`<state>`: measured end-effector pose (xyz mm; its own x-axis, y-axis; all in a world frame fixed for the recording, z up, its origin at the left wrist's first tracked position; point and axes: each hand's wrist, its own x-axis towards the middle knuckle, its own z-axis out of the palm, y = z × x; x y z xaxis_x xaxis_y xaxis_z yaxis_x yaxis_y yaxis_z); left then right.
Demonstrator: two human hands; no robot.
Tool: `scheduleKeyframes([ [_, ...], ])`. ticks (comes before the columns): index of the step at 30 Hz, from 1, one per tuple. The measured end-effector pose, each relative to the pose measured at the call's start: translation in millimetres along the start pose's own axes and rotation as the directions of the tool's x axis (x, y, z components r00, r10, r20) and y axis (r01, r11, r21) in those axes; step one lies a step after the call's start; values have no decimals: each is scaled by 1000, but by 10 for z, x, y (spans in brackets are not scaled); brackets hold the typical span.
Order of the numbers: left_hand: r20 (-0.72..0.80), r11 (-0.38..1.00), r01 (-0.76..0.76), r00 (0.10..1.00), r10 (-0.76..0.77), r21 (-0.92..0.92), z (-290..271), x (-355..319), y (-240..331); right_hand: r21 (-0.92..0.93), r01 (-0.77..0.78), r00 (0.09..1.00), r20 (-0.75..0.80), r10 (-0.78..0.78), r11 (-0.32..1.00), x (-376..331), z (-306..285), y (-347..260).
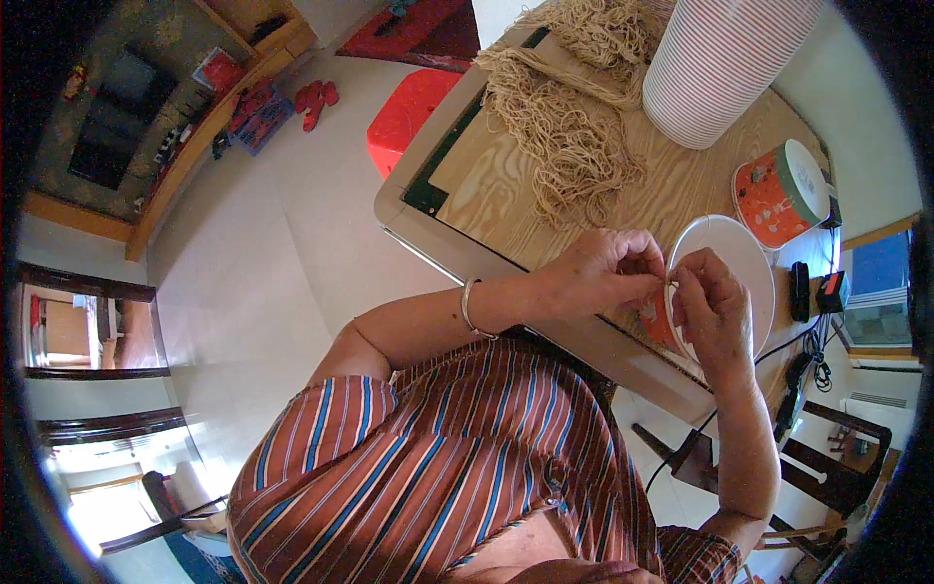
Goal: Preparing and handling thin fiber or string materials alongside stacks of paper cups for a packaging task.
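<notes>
My left hand (608,274), with a bangle on its wrist, is closed in a pinch at the left rim of a paper bucket (741,251). Facing it, my right hand (715,304) is closed as well, its fingertips meeting the left ones at that rim. A tiny pale bit shows between the fingertips, too small to name. White inside and orange outside, the bucket has its open mouth turned toward me, partly covered by my right hand. Beyond my left hand, a loose heap of tan twine (584,156) lies on the wood-topped table (486,180).
A tall stack of striped paper buckets (725,73) stands at the far right. Near it sits an orange and green bucket (778,200). Black cables (820,365) and a small black box (833,292) lie along the right edge. A red stool (413,117) stands left of the table.
</notes>
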<state>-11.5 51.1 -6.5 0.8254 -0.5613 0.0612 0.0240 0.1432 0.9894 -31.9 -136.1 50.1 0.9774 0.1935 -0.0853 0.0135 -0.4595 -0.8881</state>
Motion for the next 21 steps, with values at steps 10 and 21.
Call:
scheduleKeyframes([
  [10,-46,998,42,998,-45,-50,7,-26,-84,18,-16,1000,11,16,1000,-12,5,-6],
  [21,-177,965,-91,975,137,245,129,-83,-96,41,-92,995,45,91,995,-5,-12,-77],
])
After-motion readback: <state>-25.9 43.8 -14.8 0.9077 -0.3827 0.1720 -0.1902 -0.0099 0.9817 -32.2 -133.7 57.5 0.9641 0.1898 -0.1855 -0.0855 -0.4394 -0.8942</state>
